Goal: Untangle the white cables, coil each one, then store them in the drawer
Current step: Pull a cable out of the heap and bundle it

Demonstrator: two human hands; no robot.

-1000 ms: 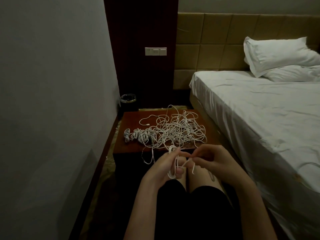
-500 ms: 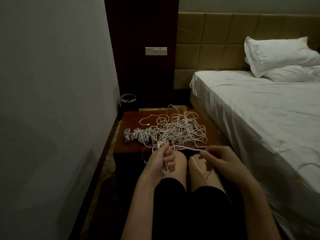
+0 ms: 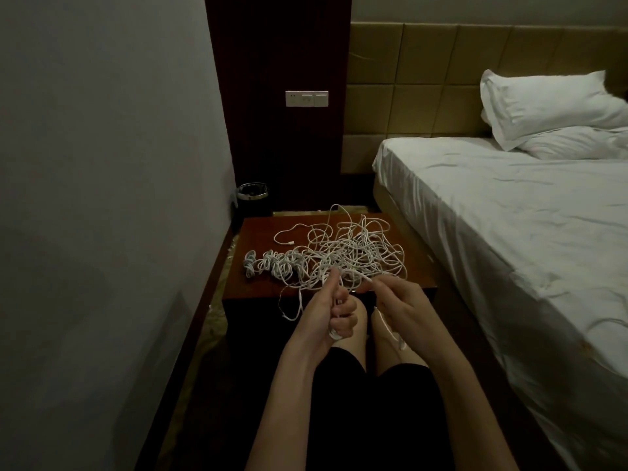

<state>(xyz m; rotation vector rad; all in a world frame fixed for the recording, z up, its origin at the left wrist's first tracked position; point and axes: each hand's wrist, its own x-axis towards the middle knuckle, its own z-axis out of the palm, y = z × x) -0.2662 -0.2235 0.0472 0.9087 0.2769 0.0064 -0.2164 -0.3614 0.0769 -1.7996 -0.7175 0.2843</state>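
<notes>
Left hand (image 3: 331, 309) curled round a small coil (image 3: 334, 332), right hand (image 3: 402, 309) pinching the strand running back to the white cables (image 3: 343, 254) tangled on the counter (image 3: 258, 290) — best to feed slack gently, keep loops even, not yank knots tighter.

White cables (image 3: 350, 253) lay in a loose tangled heap on the red-brown nightstand top (image 3: 258, 232), with several coiled bundles (image 3: 272, 265) in a row at its left. One cable (image 3: 334, 329) was wound in the left hand (image 3: 328, 309), its strand pinched by the right hand (image 3: 399, 307).
</notes>
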